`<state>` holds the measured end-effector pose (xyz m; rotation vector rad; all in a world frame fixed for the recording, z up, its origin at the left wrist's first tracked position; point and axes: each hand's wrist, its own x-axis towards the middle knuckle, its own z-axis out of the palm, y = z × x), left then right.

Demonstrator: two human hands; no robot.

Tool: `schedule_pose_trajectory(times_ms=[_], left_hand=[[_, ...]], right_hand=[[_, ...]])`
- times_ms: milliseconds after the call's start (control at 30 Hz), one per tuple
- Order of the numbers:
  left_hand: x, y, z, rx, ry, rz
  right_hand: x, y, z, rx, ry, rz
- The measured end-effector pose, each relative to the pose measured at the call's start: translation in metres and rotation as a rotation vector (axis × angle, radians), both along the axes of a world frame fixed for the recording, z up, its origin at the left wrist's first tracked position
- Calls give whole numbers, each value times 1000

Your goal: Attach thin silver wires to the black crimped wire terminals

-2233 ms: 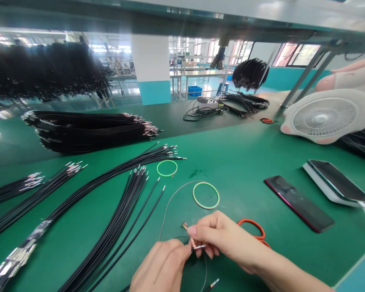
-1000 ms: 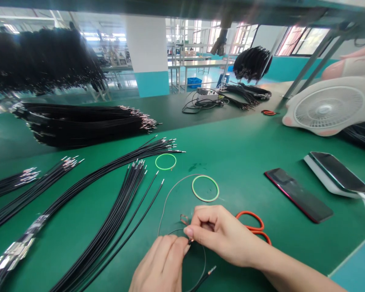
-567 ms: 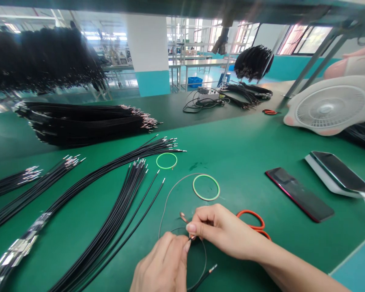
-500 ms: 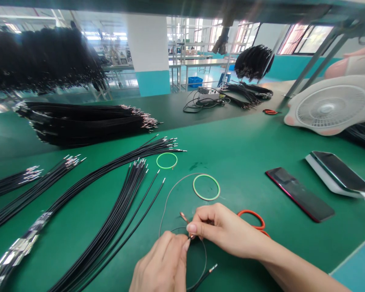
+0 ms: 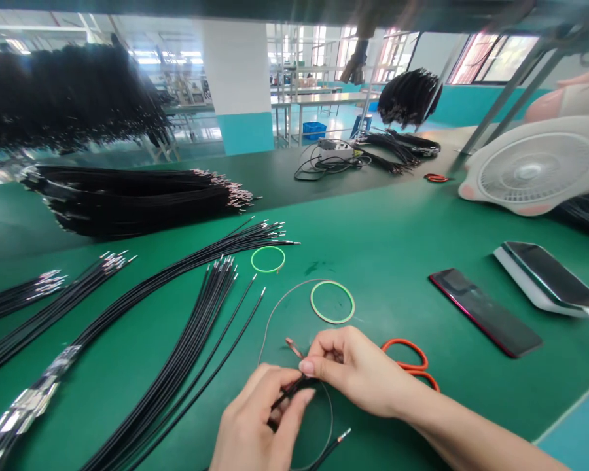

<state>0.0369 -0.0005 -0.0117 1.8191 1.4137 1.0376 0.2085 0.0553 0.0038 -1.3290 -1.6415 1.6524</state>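
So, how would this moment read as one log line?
left hand: holding black cable | right hand: pinching copper-coloured strip | near right hand: orange handles

the left hand [image 5: 255,418], cut off below, partly hides its black cable [image 5: 289,392].

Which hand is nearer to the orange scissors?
Right. The right hand is just left of the scissors, its wrist beside them; the left hand is farther left.

Windows [image 5: 491,59] glare brightly while the overhead shelf [image 5: 294,8] looks blurred.
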Motion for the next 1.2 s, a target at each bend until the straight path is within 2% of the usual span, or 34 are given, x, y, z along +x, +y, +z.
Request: schedule_pose_trajectory(times_ms=[167,367,467,533,600,700,767,867,933,1033,1100,1200], left_hand=[[1,0,-1,52,-53,19],[3,1,2,26,-105,52],[1,6,0,-147,-137,91],[-3,10,-4,-318,-174,82],[-6,13,-7,-454,-206,61],[-7,15,-7,-505,-230,64],[-4,14,-3,-488,-248,78],[0,13,3,-494,-312,95],[0,14,6,-528,-363,98],[-4,16,8,-567,-446,67],[-8,17,9,-562,-500,51],[-10,18,10,-524,-576,102]], right_hand=[[1,2,0,-7,76,-7],[6,10,9,74,82,71],[23,11,21,217,-98,5],[43,9,27,326,-279,-37],[68,4,27,363,-445,-30],[99,-7,18,355,-571,46],[106,-15,13,376,-577,56],[93,-25,11,510,-478,-21],[72,-28,13,549,-300,-40],[38,-25,16,459,-20,-19],[21,-16,16,350,75,55],[7,4,15,207,144,179]])
